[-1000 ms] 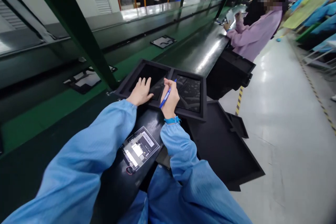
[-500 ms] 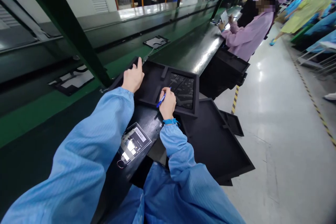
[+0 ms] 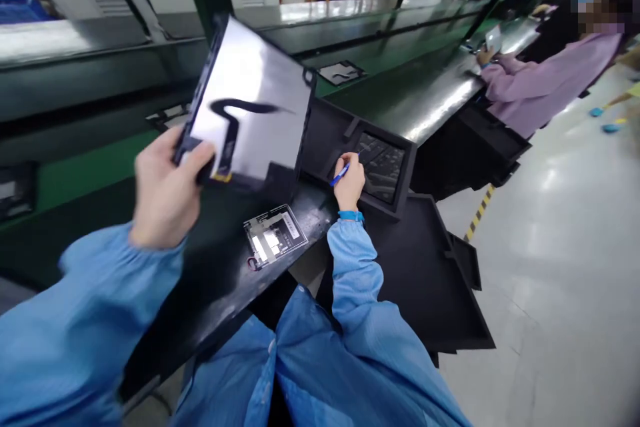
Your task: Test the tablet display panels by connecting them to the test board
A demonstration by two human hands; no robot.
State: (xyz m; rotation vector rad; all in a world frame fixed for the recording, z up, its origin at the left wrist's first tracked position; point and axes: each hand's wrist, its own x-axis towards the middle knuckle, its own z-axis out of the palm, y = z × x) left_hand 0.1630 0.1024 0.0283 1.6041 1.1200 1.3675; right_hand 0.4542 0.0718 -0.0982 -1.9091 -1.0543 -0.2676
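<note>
Left grip [image 3: 167, 187] is pinched, thumb on face, on the near-left corner of a flat, rectangular, silver-backed, black-edged panel [image 3: 265, 137], held tilted above the dark, glossy bench [image 3: 220, 303]. Right grip [image 3: 351, 180] is closed round a slim blue pen [image 3: 341, 175], at the black, rectangular, two-bay tray [image 3: 407, 183]. Est. handling: light, stiff, prob. slippery on shiny back; likely fragile, esp. curved black ribbon cable [image 3: 230, 143]. Rec. hold: opp. black edges, w/o pressing centre or cable.
</note>
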